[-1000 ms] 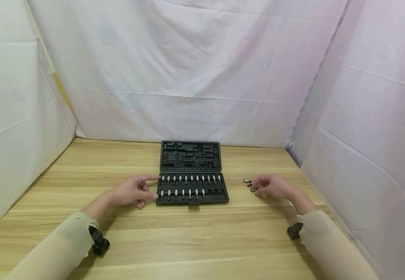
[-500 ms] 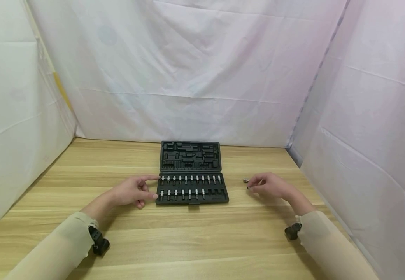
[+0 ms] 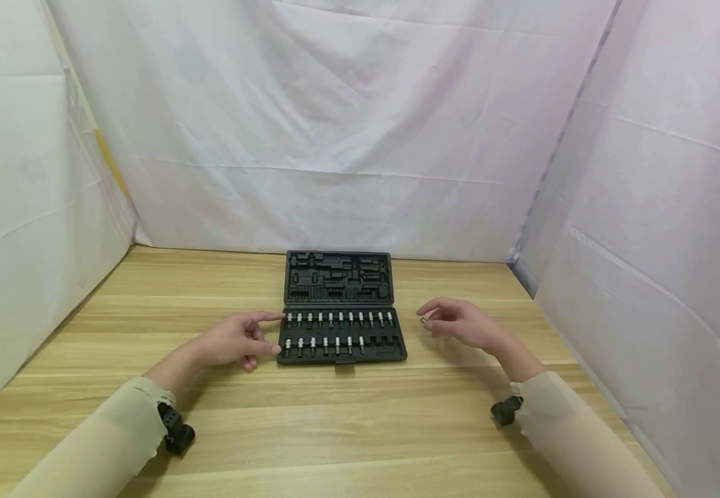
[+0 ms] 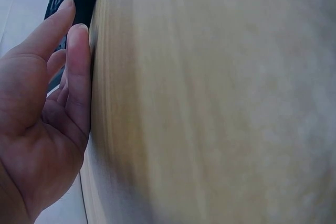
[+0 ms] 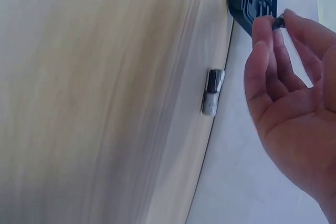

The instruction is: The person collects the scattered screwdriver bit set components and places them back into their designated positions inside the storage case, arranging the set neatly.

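Observation:
The black socket-bit case (image 3: 317, 330) lies open on the table with two rows of silver socket bits (image 3: 337, 342). Bare slots show at the right end of its front row. My left hand (image 3: 235, 339) rests at the case's left edge, index finger and thumb extended, their tips right at it. My right hand (image 3: 462, 325) is to the right of the case, pinching a small socket bit (image 3: 424, 319) between thumb and index finger; its dark end (image 5: 278, 23) shows in the right wrist view. Another socket bit (image 5: 212, 93) lies on the table near that hand, hidden in the head view.
The case lid (image 3: 338, 278), moulded with recesses, lies back behind the base. A wooden table (image 3: 335, 429) carries everything. White cloth (image 3: 347, 138) hangs at the back and both sides. A small black camera (image 3: 505, 410) is strapped to each wrist.
My right hand has picked up a socket bit from the small group on the right and moved left and slightly back, toward the case. My left hand and the case have stayed still.

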Demonstrator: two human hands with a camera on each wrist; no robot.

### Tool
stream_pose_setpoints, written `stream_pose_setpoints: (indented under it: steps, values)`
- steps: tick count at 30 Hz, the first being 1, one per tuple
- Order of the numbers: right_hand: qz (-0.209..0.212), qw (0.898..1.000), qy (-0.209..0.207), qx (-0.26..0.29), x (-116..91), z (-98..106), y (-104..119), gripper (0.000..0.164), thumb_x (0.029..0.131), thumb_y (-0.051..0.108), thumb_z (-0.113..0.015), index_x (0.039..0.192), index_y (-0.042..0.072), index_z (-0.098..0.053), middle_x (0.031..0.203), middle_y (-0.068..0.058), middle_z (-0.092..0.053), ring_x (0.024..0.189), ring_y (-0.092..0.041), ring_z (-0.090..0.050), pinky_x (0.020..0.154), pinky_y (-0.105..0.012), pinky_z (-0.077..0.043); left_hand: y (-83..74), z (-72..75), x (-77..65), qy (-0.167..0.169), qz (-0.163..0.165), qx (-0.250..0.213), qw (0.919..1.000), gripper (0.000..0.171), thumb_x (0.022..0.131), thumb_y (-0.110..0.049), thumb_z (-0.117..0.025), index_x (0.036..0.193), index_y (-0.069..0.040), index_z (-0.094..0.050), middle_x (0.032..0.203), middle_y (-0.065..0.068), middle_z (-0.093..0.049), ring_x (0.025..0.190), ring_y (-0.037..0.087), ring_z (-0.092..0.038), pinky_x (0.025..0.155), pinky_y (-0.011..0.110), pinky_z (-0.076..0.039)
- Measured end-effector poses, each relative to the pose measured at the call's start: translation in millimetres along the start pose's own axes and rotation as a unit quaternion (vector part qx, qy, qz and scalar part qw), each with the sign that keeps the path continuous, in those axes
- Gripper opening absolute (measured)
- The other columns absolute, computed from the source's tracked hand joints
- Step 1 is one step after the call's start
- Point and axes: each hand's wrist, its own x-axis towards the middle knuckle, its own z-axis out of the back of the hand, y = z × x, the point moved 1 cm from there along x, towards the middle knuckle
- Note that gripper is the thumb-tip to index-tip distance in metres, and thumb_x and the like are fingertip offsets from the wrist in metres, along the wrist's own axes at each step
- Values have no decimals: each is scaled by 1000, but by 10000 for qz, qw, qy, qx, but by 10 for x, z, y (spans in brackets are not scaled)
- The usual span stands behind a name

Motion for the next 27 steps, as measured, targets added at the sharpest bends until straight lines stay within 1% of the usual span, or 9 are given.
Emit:
stream_pose_setpoints:
  steps: [3, 7, 11, 14, 18, 22, 24, 27]
  values:
    - [55, 9993, 50, 357, 20, -49, 41, 36, 110, 20, -69, 141, 3, -68, 125, -23, -76, 103, -30, -78, 89, -41, -69, -3, 1, 0, 4, -9, -5, 10000, 87, 98, -20, -85, 171, -14, -39, 101, 12, -57, 71, 20, -67, 68, 37, -70]
    - [105, 9966, 161, 800, 55, -118, 94, 37, 109, 12, -68, 143, -2, -65, 126, -29, -73, 108, -32, -78, 94, -40, -70, -9, -2, -8, 6, -17, 4, 10000, 87, 98, -20, -85, 171, -14, -39, 101, 12, -57, 71, 20, -67, 68, 37, -70]
    - [161, 9949, 233, 969, 97, -178, 136, 38, 108, 8, -68, 143, -5, -63, 124, -31, -73, 105, -29, -78, 93, -40, -70, -8, -10, -10, 18, -61, 52, 10000, 86, 98, -19, -85, 171, -13, -39, 100, 12, -58, 71, 20, -68, 68, 37, -71]
    - [179, 9955, 226, 899, 132, -217, 163, 37, 107, 9, -70, 140, -4, -65, 119, -28, -75, 101, -25, -78, 91, -41, -70, -8, -12, -11, 21, -69, 75, 9999, 86, 99, -19, -85, 171, -12, -39, 100, 13, -58, 71, 20, -68, 68, 37, -71]
    - [215, 9975, 165, 650, 172, -267, 221, 32, 104, 13, -75, 134, 1, -69, 111, -19, -78, 95, -25, -76, 83, -44, -69, -17, -6, -16, 5, -44, 55, 10000, 86, 99, -20, -85, 171, -14, -39, 101, 13, -58, 72, 20, -68, 68, 37, -71]
    - [253, 9988, 119, 410, 229, -322, 256, 29, 103, 17, -78, 129, 5, -73, 108, -13, -79, 93, -25, -74, 74, -40, -65, -19, -4, -18, 2, -39, 42, 10000, 86, 99, -20, -85, 171, -14, -39, 101, 13, -58, 72, 20, -68, 68, 37, -70]
    - [242, 9991, 116, 333, 256, -349, 269, 28, 103, 18, -79, 127, 6, -74, 107, -11, -79, 92, -23, -73, 72, -37, -62, -17, -6, -18, 1, -29, 48, 10000, 86, 99, -20, -85, 171, -14, -40, 101, 13, -59, 71, 20, -68, 67, 37, -70]
    - [244, 9993, 120, 254, 287, -393, 300, 27, 102, 19, -80, 125, 7, -75, 107, -6, -79, 95, -20, -72, 78, -34, -61, -18, -11, -22, 16, -52, 59, 10000, 86, 99, -20, -84, 171, -13, -39, 101, 13, -59, 71, 20, -68, 67, 37, -70]
